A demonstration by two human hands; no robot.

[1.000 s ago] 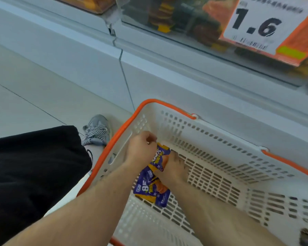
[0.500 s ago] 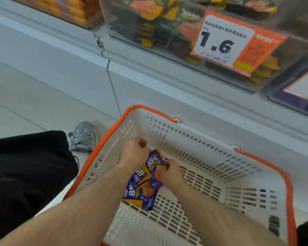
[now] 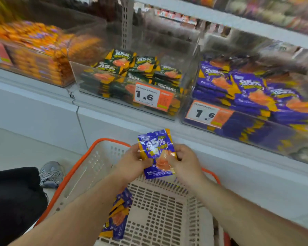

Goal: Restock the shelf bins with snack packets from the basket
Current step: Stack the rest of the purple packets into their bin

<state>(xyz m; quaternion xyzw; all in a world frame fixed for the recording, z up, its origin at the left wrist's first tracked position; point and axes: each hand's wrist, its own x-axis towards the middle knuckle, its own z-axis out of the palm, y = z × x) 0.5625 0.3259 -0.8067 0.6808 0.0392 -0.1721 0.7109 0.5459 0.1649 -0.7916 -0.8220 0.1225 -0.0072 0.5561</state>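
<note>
Above basket (image 3: 82, 167): purple packet (image 3: 156, 153), upright, below purple bin (image 3: 199, 119)
Left hand (image 3: 132, 164): grasping packet's left edge
Right hand (image 3: 185, 160): grasping its right edge
Basket floor: more packets (image 3: 117, 217)

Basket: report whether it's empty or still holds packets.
Not empty. Purple packets lie on the basket floor at its left side, below the packet both hands hold.

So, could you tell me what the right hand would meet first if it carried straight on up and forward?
Probably the white shelf ledge just beyond the right hand, then the bin of purple packets above it; depth is unclear.
</note>
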